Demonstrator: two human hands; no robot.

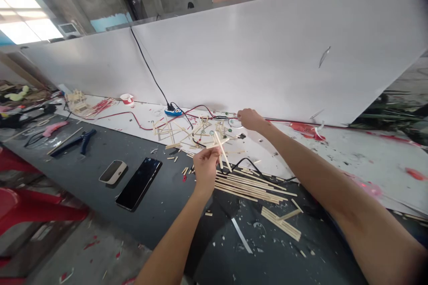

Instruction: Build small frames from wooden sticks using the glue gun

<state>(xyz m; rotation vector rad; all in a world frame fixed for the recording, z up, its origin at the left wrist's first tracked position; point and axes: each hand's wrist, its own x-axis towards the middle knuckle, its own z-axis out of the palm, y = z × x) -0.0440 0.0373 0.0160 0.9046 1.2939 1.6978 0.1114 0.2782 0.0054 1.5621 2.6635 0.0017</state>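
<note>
My left hand [205, 167] pinches a small joined piece of thin wooden sticks [222, 151], whose strips cross each other above the table. Reaching further off, my right hand [250, 119] is at the foot of the white partition, with its fingers curled together. What those fingers hold, if anything, is too small to make out. Close to them run red and black cables [220, 117]. Just beyond my left hand is a loose heap of stick pieces [200, 130]. Long wooden strips [250, 187] lie side by side to the right of my left wrist.
A phone [138, 183], a small pale device [113, 172] and dark blue pliers [75, 143] lie on the left. A blue power strip [173, 111] sits by the white partition [250, 58]. Short bundled sticks [281, 223] lie near the front. Red stools [26, 211] stand at lower left.
</note>
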